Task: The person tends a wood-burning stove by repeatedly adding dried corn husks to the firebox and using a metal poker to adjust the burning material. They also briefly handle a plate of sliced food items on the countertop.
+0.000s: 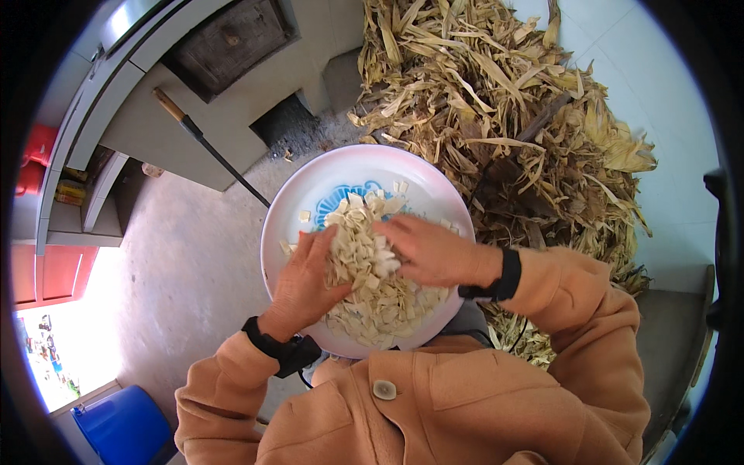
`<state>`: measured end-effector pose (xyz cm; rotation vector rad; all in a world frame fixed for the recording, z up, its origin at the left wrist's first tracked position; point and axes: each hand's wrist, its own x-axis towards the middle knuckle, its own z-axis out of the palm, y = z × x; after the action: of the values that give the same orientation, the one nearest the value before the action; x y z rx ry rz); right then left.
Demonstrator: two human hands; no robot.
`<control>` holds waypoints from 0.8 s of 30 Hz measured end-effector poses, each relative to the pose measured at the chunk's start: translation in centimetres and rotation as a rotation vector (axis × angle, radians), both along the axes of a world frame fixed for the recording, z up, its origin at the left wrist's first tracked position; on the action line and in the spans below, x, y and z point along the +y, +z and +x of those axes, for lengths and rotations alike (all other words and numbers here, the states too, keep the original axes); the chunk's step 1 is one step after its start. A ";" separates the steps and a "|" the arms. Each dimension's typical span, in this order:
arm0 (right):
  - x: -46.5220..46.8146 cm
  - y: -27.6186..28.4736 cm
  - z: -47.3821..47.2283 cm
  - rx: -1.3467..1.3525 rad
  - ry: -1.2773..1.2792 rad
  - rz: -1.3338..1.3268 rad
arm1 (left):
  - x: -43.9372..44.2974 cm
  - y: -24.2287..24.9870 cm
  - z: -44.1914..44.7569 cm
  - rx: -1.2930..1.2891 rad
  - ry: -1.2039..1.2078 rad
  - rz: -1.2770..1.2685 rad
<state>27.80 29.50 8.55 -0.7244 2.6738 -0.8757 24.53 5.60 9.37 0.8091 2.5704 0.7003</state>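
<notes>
A round enamel tray (279,203), white with a pink rim and a blue printed pattern, lies in front of my body. Many small flat pale pieces (372,267), dough-like squares, are heaped on it, with a few loose near its edges. My left hand (308,273) cups the left side of the heap, its fingers apart. At the right side my right hand (421,247) touches the heap with curled, blurred fingers; whether pieces are inside it cannot be told. Both wrists wear black bands.
Dry corn husks (511,104) are piled at the upper right. A poker with a wooden handle (168,104) leans left of the tray, by a stove with a dark ash opening (285,122). A blue bin (122,427) stands at lower left.
</notes>
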 end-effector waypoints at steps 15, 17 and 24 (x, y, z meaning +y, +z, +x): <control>3.5 1.0 0.8 0.109 0.009 0.076 | -2.1 1.4 1.6 0.102 0.046 -0.079; 5.1 1.9 2.4 0.210 -0.006 0.304 | -2.7 1.4 2.7 0.095 -0.014 -0.210; 0.0 -0.6 4.9 -0.071 -0.125 0.208 | -0.8 -1.3 4.5 -0.025 0.037 -0.095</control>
<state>32.69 29.51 7.93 -0.4754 2.7166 -0.6253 29.06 4.81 8.07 0.7195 2.5804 0.5905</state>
